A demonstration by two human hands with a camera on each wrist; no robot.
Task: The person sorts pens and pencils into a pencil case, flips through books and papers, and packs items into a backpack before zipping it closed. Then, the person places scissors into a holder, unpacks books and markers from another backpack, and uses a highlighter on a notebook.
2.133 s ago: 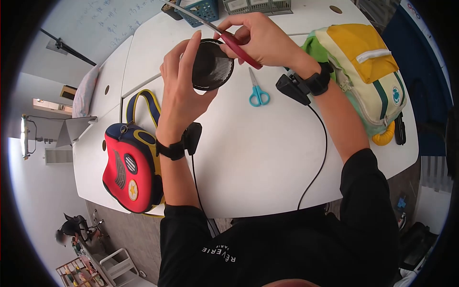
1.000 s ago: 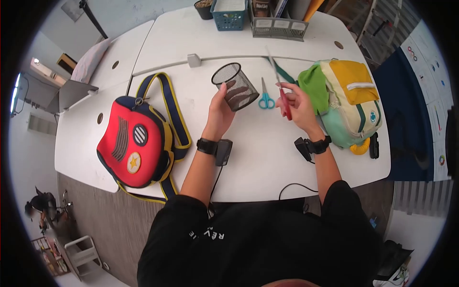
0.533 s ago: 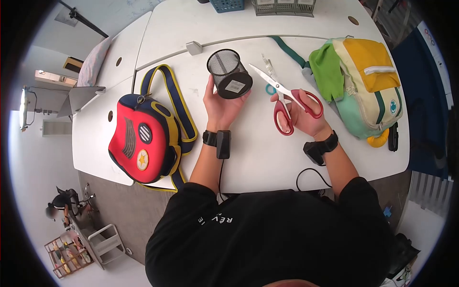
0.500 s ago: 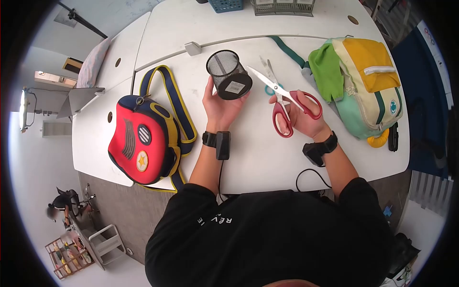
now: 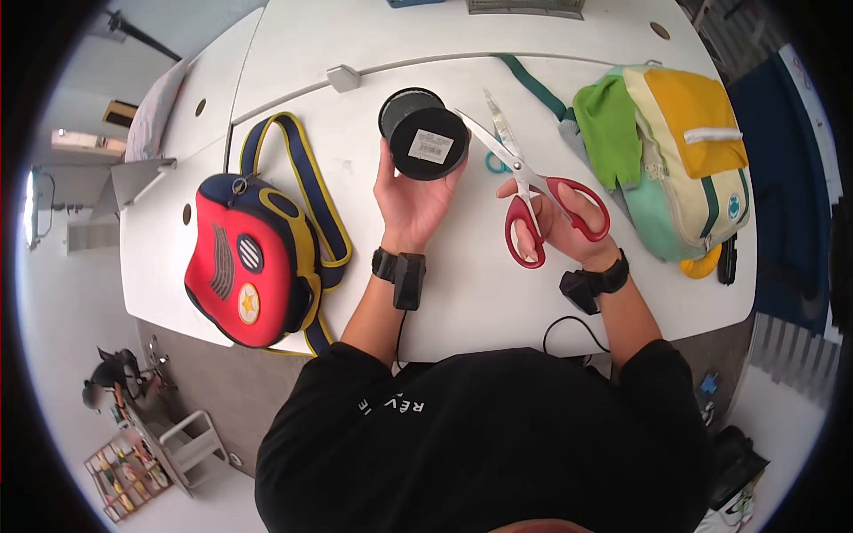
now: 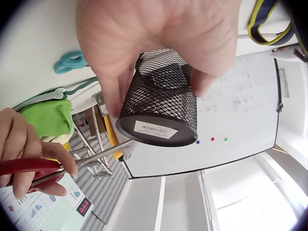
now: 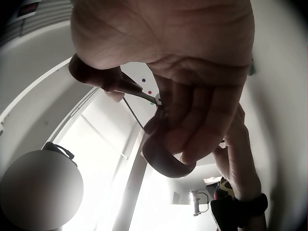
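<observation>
My left hand point(image 5: 412, 209) holds a black wire-mesh pen holder point(image 6: 163, 103) raised over the table, fingers and thumb around its sides. The pen holder is tipped so that its base, with a white barcode label point(image 5: 430, 147), faces the head camera. In my right hand point(image 5: 569, 224) is a pair of scissors point(image 5: 521, 174) with dark red handles, fingers and thumb through the loops. Its blades are spread apart and point toward the pen holder. Behind them, a small pair of teal scissors point(image 5: 497, 163) lies on the table, partly hidden.
A red backpack point(image 5: 251, 258) with navy straps lies on the left of the white table point(image 5: 480, 302). At the right is a cream, green and yellow backpack point(image 5: 689, 169). Grey baskets point(image 5: 524, 7) stand at the far edge, and a cable point(image 5: 569, 322) runs near the front.
My hands, earlier together at the pen holder, have moved apart and nearer my body. The pen holder has turned base toward the head camera. The red scissors have opened.
</observation>
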